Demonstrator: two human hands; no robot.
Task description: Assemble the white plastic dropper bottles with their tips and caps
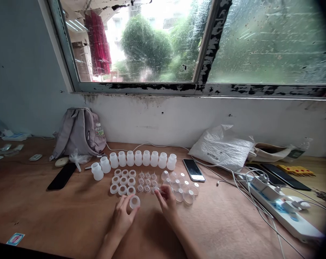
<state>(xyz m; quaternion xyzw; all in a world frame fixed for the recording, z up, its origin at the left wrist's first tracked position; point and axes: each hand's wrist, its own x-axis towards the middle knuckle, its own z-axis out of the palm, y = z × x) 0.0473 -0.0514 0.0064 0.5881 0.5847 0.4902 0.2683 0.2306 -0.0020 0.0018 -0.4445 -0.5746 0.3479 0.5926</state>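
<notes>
My left hand (123,215) grips a white translucent collar ring (135,202) between thumb and fingers, its round opening tilted towards me. To its right, my right hand (167,203) has thumb and fingers pinched on a small clear nipple (157,190), partly covered by the fingertips. Just beyond the left hand lie several more collar rings (123,180) in rows. Several clear nipples (147,181) stand in rows beside them. Clear dome caps (179,195) are grouped right of my right hand. Behind everything, a curved row of frosted small bottles (130,158) stands upright without lids.
A phone (194,170) lies right of the bottles, a black phone (61,177) to the left. A grey backpack (78,133) and a silvery plastic bag (222,145) rest against the wall. A power strip (284,212) with tangled white cables occupies the right side.
</notes>
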